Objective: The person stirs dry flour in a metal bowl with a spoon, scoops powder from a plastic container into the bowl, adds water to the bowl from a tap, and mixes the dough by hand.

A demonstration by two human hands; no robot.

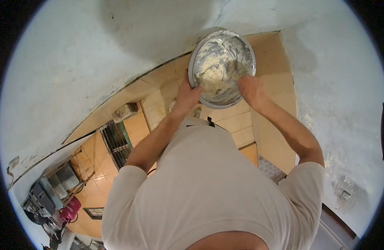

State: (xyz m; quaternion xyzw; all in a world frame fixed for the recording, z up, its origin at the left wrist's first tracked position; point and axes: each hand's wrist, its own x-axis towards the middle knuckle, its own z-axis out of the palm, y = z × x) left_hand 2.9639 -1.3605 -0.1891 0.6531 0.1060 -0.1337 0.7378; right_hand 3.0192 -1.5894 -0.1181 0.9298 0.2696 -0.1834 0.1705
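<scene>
A round metal bowl (193, 62) is held out in front of my body, tilted so that its inside faces me. Pale, creamy dough or batter (217, 71) smears its bottom and walls. My left hand (188, 96) grips the left rim, with the thumb over the edge and the other fingers hidden behind it. At the lower right, my right hand (251, 89) is closed and reaches over the rim into the bowl, close to the mixture. Its fingertips are hidden, and whatever it holds cannot be made out.
A worn, pale blue wall (96, 54) rises just beyond the bowl, and another wall (337, 96) stands at right. On the tiled floor at left are a stone block (125, 112) and a floor grate (116, 143). Farther left stand a pink gas cylinder (70, 209) and a stove (40, 200).
</scene>
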